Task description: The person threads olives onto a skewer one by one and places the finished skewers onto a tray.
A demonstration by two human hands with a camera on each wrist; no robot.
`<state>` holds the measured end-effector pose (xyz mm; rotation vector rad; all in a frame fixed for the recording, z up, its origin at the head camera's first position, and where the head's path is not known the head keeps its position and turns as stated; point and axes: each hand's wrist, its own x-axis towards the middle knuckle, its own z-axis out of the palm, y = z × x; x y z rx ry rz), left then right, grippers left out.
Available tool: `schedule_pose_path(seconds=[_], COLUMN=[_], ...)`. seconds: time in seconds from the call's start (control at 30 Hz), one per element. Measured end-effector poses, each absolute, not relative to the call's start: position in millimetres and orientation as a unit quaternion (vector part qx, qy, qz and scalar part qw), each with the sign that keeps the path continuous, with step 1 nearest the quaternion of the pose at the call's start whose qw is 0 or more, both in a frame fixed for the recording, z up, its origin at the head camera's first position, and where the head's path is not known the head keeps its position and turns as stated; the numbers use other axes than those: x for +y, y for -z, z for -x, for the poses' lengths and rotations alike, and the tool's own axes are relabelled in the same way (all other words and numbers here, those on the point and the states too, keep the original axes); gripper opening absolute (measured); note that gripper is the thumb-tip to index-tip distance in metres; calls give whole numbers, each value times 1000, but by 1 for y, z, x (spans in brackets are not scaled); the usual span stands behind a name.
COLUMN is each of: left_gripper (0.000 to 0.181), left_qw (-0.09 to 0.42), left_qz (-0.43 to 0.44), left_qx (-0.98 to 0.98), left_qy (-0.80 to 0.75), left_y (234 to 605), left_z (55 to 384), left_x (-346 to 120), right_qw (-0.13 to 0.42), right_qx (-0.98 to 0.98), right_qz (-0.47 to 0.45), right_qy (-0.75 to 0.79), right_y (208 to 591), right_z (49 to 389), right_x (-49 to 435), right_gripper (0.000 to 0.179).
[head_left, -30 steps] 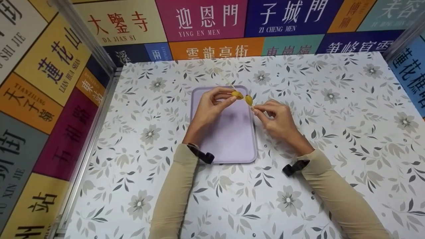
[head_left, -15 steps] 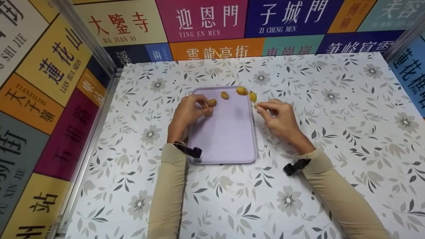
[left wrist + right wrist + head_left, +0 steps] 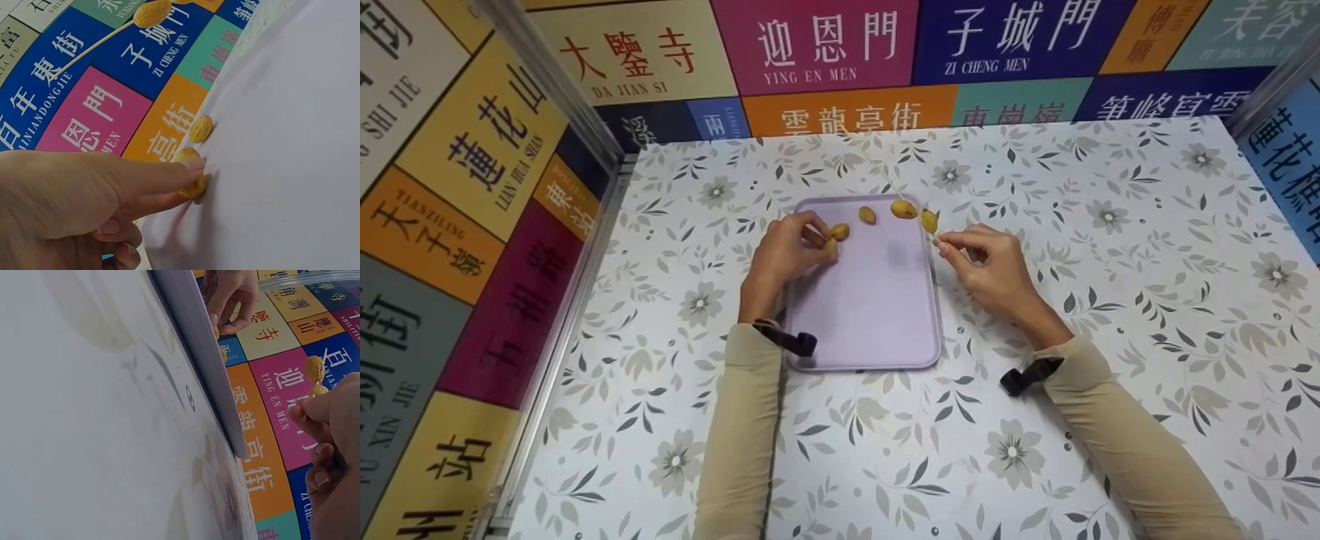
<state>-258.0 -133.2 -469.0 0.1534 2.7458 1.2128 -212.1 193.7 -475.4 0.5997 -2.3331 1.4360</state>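
Note:
In the head view my left hand (image 3: 787, 251) is over the left side of a pale lilac tray (image 3: 877, 322), pinching a wrinkled yellow-brown oval fruit (image 3: 830, 247) between thumb and fingertips. A second fruit (image 3: 840, 231) lies right by those fingertips, and another fruit (image 3: 868, 215) sits apart toward the tray's far edge. My right hand (image 3: 986, 262) pinches the near end of a thin pale skewer (image 3: 93, 48). Threaded on it are two similar fruits, one close to the fingers (image 3: 929, 221) and one farther along (image 3: 903, 209). The skewer's free end points away, over the tray's far right corner.
The tray lies on a table (image 3: 1110, 300) covered in a white floral print. Panels (image 3: 817, 45) with coloured blocks and Chinese lettering stand behind and at the left. Each wrist wears a black strap with a small camera (image 3: 1027, 375).
My left hand has gone from the skewered fruit to the left side of the tray and taken hold of a fruit there. The right hand keeps its pinch on the skewer, almost still.

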Motion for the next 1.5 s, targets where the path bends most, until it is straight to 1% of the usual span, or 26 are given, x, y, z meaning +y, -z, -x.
schedule_pose_path(seconds=[0.1, 0.27, 0.43, 0.6, 0.7, 0.8, 0.97, 1.13, 1.33, 1.5], left_gripper=[27, 30, 32, 38, 37, 35, 36, 38, 39, 34], left_qw=[75, 58, 6, -66, -87, -83, -66, -63, -64, -70], left_qz=[-52, -57, -53, -68, -47, -12, 27, 58, 43, 43], left_qx=[901, 877, 822, 731, 686, 649, 600, 564, 535, 528], left_qy=[-424, -474, -567, -676, -721, -756, -797, -821, -841, -846], left_y=[469, 464, 460, 456, 454, 453, 451, 450, 448, 450], left_z=[258, 258, 257, 258, 258, 258, 260, 261, 261, 263], left_x=[-131, -123, -118, -120, -124, -129, -132, -133, -134, -134], right_qw=[168, 159, 149, 157, 160, 157, 134, 109, 102, 101], right_qx=[-821, -825, -826, -819, -817, -819, -828, -837, -839, -837], right_qz=[-211, -204, -204, -221, -233, -240, -232, -222, -225, -235], right_qy=[-503, -503, -504, -505, -502, -497, -492, -489, -485, -484], right_y=[471, 483, 489, 476, 470, 469, 472, 484, 492, 492], right_z=[209, 215, 217, 210, 206, 205, 206, 213, 219, 219], right_x=[193, 198, 198, 190, 187, 186, 188, 192, 196, 198], right_gripper=[12, 13, 14, 12, 10, 10, 12, 13, 13, 12])
